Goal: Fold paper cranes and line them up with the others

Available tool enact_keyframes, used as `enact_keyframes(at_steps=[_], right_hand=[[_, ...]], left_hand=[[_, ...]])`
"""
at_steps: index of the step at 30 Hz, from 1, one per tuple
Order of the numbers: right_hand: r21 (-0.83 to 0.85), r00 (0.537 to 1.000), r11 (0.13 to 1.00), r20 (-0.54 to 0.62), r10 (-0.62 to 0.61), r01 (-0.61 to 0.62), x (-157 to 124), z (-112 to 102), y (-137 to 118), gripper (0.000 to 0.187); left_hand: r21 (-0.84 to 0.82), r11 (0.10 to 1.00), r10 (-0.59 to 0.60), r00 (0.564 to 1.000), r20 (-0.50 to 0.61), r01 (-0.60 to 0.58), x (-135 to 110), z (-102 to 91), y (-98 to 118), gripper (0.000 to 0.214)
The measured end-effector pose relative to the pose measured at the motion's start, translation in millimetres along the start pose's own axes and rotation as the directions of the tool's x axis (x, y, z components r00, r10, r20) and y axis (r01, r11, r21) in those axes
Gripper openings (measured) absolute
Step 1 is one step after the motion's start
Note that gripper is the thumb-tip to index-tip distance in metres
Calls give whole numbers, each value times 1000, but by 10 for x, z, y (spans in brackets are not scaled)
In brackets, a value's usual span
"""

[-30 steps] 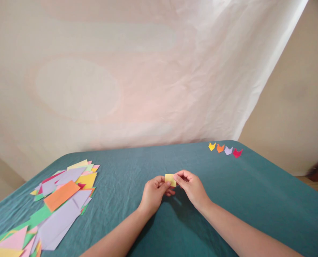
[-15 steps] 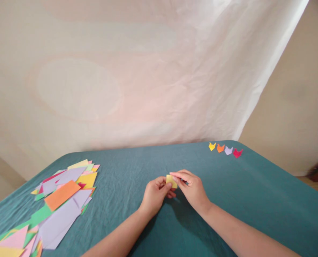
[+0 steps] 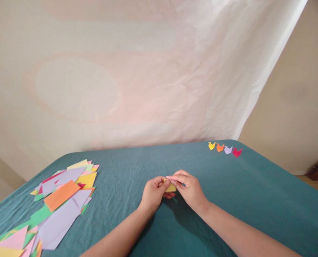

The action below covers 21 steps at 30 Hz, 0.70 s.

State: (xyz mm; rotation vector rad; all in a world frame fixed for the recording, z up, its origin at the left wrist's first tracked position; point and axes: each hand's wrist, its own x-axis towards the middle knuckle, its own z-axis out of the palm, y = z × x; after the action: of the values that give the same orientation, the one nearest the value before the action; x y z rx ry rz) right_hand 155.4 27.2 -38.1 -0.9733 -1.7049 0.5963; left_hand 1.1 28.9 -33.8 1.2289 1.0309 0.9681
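Observation:
A small yellow piece of paper (image 3: pixel 171 188) is held between my two hands over the middle of the table. My left hand (image 3: pixel 154 192) grips its left side, thumb on top and fingers underneath. My right hand (image 3: pixel 188 186) pinches the paper's top edge, its thumb and fingertips close to the left thumb. The fingers cover the upper part of the paper, so any fold there is hidden.
On the left of the green tablecloth (image 3: pixel 121 167) lies a spread heap of coloured paper sheets (image 3: pixel 59 212). Several small folded paper birds, among them a yellow one (image 3: pixel 211 146) and a red one (image 3: pixel 237 152), stand in a row at the far right. A pale cloth (image 3: pixel 148 85) hangs behind.
My right fingertips have moved left and slightly down along the paper's top edge, toward my left thumb. Less of the yellow paper shows now.

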Motion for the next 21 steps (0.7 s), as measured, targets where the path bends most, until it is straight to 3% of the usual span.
enact_keyframes(at_steps=[4, 6, 10, 13, 17, 21], right_hand=[[110, 964, 958, 29, 263, -265, 12, -8, 25, 18], [126, 942, 934, 85, 325, -334, 23, -31, 34, 19], [88, 932, 932, 128, 340, -352, 33, -56, 6, 17], [81, 928, 930, 134, 347, -359, 28, -38, -6, 17], [113, 918, 918, 172, 358, -380, 22, -25, 26, 19], [30, 930, 937, 133, 342, -348, 9, -34, 15, 16]], left_hand=[[64, 997, 33, 999, -11, -32, 2, -11, -17, 28], [127, 991, 49, 999, 5, -49, -2, -20, -16, 27], [386, 914, 107, 992, 63, -123, -16, -72, 30, 21], [545, 820, 183, 982, 41, -176, -29, -108, 73, 20], [595, 788, 210, 978, -15, -160, -37, -102, 81, 22], [586, 797, 164, 986, 26, -148, -34, -76, 71, 23]])
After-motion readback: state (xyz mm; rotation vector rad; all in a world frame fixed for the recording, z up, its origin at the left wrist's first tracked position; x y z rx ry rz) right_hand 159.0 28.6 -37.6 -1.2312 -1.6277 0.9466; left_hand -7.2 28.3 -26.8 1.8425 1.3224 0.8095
